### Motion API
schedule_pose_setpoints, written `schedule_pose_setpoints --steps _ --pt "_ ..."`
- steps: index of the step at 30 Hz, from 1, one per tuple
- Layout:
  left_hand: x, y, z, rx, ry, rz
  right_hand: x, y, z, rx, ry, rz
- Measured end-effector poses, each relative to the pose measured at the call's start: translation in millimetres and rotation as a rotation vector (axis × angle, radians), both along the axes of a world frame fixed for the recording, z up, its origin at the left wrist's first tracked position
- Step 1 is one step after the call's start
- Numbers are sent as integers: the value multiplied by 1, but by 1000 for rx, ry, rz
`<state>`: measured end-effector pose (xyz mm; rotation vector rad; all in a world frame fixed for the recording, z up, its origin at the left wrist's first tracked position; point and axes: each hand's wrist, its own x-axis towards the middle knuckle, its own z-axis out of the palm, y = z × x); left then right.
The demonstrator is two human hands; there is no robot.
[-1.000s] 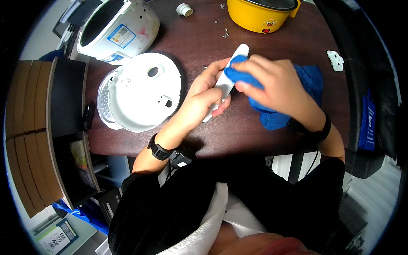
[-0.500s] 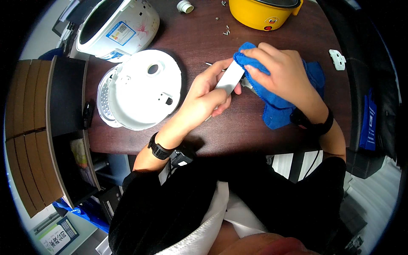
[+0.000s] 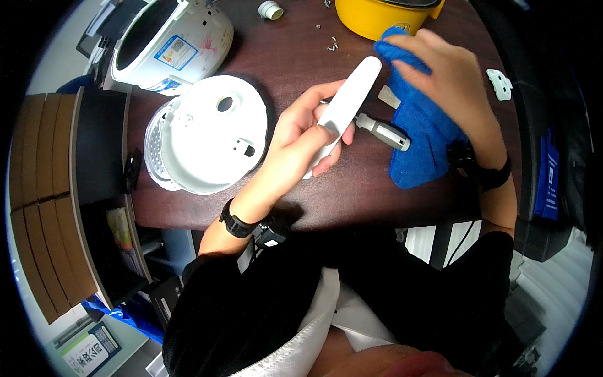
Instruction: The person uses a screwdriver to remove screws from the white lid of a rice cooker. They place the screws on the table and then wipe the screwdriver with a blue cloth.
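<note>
My left hand (image 3: 296, 135) is closed around a long white plastic strip with rounded ends (image 3: 347, 97), tilted up and to the right. My right hand (image 3: 443, 75) pinches one end of a blue cloth (image 3: 418, 157), a little right of the strip's upper tip and apart from it. The rest of the cloth hangs down onto the dark wooden table (image 3: 314, 207). Just beyond my left fingers lies a screwdriver (image 3: 388, 134) with a grey and white handle; its shaft is partly hidden behind the hand. A small beige piece (image 3: 389, 96) sits beside the cloth.
At the left are a round white appliance lid (image 3: 204, 151) and a white rice cooker body (image 3: 210, 47). A yellow pot (image 3: 361, 19), small screws (image 3: 333, 46) and a white cap (image 3: 270, 10) occupy the far side. Near the right edge lies a white plastic bracket (image 3: 500, 85).
My right hand has moved up and right with the cloth, off the white strip. The strip's upper end and the screwdriver handle have come into view. My left hand keeps its hold.
</note>
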<state>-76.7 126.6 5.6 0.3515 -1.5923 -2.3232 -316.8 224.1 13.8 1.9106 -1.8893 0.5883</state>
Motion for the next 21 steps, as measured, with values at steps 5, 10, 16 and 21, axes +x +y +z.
schedule_pose_setpoints --steps 5,10,16,21 --pt "-1 -2 -2 30 -11 24 -4 6 15 100 30 -76" --pt "1 2 -2 -34 -90 43 34 7 13 22 58 160" --pt "2 5 -4 -100 -108 44 53 7 12 26 -57 343" --pt "-1 8 -7 -184 -124 45 58 2 1 -11 -207 266"
